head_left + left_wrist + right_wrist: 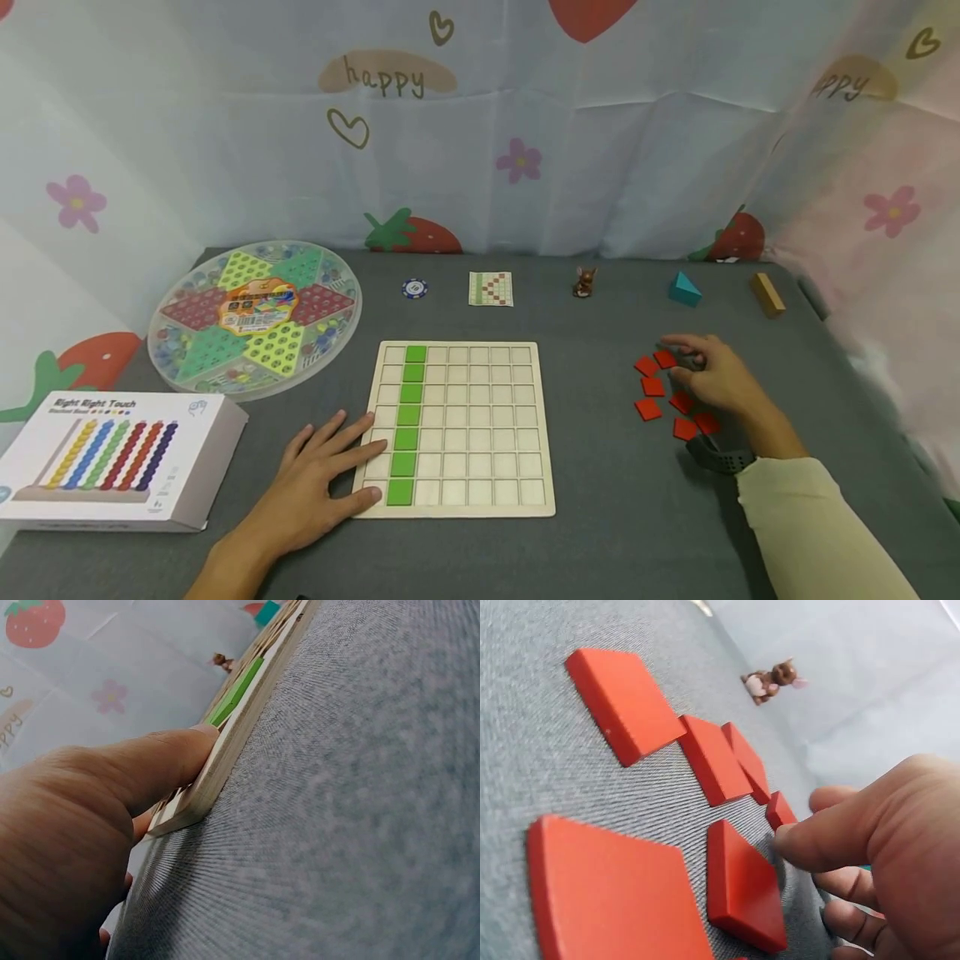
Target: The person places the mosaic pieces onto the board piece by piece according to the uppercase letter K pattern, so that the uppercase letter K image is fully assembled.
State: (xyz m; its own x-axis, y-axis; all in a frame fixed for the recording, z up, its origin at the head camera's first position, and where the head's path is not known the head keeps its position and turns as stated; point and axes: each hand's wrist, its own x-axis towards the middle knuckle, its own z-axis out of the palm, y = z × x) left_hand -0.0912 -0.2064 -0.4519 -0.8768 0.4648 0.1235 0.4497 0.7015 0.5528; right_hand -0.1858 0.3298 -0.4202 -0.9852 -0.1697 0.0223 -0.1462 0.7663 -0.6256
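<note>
A wooden grid board (480,442) lies flat near the middle, with green tiles (407,439) filling its second column from the left. My left hand (318,479) rests at the board's left edge, fingers spread, with the thumb on its near left corner; the left wrist view shows that thumb (165,765) on the rim close to a green tile. Several loose red tiles (652,387) lie to the right of the board. Over their far side my right hand (712,375) hovers with thumb and index apart. In the right wrist view its thumb (825,836) comes close to a red tile (780,811).
Along the back stand a poker chip (415,288), a small pattern card (491,289), a mouse figurine (584,282), a blue triangular block (684,289) and a wooden block (767,296). At left are a round Chinese checkers set (255,375) and a white game box (120,467).
</note>
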